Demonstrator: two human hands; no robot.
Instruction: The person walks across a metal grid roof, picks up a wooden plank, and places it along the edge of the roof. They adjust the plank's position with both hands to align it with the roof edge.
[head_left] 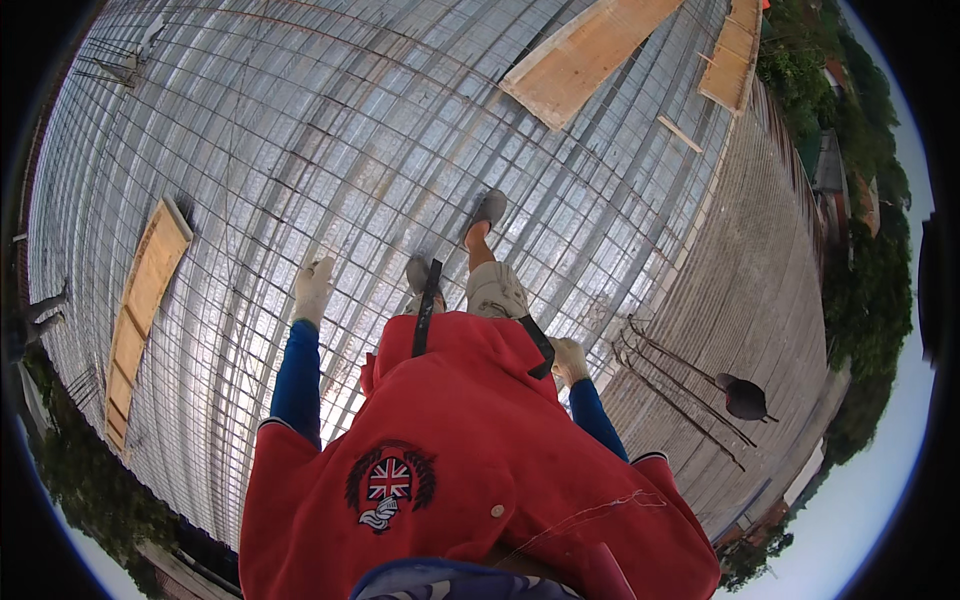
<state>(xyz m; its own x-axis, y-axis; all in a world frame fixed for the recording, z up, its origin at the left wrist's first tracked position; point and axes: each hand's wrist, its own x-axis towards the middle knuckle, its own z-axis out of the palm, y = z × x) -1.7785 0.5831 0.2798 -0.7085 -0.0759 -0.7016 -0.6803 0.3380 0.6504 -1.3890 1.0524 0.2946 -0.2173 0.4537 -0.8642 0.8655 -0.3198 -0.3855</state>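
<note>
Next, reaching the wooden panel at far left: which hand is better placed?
Left, probably: the left hand is on that side, nearer the wooden panel; the right hand is on the opposite side.

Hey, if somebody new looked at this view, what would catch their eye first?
Probably the red shirt filling the lower middle, with the left hand and right hand out to either side. Next, perhaps the shiny, gridded metal surface spreading ahead, and the long wooden panel lying at the left.

readable text: none | emblem: flag crest (pixel 389 478) | on: red shirt (pixel 450 400)
</note>
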